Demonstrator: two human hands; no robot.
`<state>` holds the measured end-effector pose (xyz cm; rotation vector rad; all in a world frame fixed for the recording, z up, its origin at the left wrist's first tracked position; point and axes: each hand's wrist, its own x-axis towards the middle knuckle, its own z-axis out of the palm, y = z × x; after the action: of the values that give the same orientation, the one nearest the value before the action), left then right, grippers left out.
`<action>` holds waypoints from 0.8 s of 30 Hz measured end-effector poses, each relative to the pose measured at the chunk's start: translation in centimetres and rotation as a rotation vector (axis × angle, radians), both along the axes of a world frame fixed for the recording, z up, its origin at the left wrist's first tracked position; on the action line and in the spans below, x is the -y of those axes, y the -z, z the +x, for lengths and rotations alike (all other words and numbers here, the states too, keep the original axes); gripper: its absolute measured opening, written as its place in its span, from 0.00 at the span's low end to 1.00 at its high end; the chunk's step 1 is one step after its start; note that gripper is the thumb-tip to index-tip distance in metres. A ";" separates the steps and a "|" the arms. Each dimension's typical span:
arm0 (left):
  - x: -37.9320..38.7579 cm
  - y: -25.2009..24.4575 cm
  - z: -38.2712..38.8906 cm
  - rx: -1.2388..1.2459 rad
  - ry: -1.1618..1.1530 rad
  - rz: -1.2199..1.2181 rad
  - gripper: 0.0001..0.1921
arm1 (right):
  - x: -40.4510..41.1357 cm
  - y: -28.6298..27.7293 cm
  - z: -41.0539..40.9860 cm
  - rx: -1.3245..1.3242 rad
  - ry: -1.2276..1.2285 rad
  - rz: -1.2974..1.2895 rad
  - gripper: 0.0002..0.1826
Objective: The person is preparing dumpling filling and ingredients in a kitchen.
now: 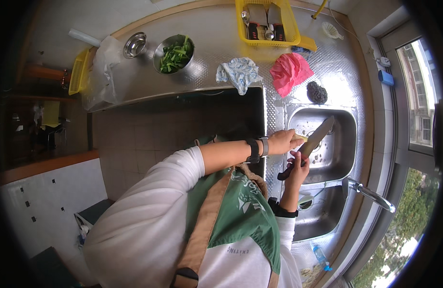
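Observation:
My left hand (283, 141) comes in from the left, wearing a wristband and a watch, and pinches a small pale-yellow piece of food (300, 137) over the near edge of the upper sink basin (344, 169). What food it is, I cannot tell. Just below it, my right hand (299, 167) grips a kitchen knife (319, 134) with a dark handle, its broad blade angled up and to the right across the basin. The left fingertips and the piece are close beside the blade; whether they touch it cannot be told. Water drops dot the basin's bottom.
A chrome faucet (369, 194) reaches over the lower basin (326, 223). Beyond the basins lie a black scouring ball (317, 93), a pink cloth (290, 73) and a patterned cloth (239, 73). A yellow basket (298, 34) holds knives and spoons. Chopped greens (175, 57) fill a steel bowl (156, 59).

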<state>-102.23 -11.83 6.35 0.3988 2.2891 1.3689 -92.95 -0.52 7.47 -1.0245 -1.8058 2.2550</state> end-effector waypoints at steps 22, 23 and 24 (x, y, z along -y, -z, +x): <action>26.1 13.2 -13.1 -0.097 -1.083 0.297 0.13 | 21.2 -0.1 -14.3 -0.142 -0.625 0.832 0.42; 27.3 14.0 -13.8 -0.031 -1.115 0.327 0.12 | 22.4 0.6 -15.4 -0.128 -0.681 0.862 0.42; 27.9 14.3 -14.2 0.027 -1.119 0.378 0.11 | 23.3 1.8 -16.3 -0.153 -0.698 0.866 0.42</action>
<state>-116.43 -39.77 -7.97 -0.9485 2.2485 2.2630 -109.28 -23.81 5.71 -0.0604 -2.9097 1.3385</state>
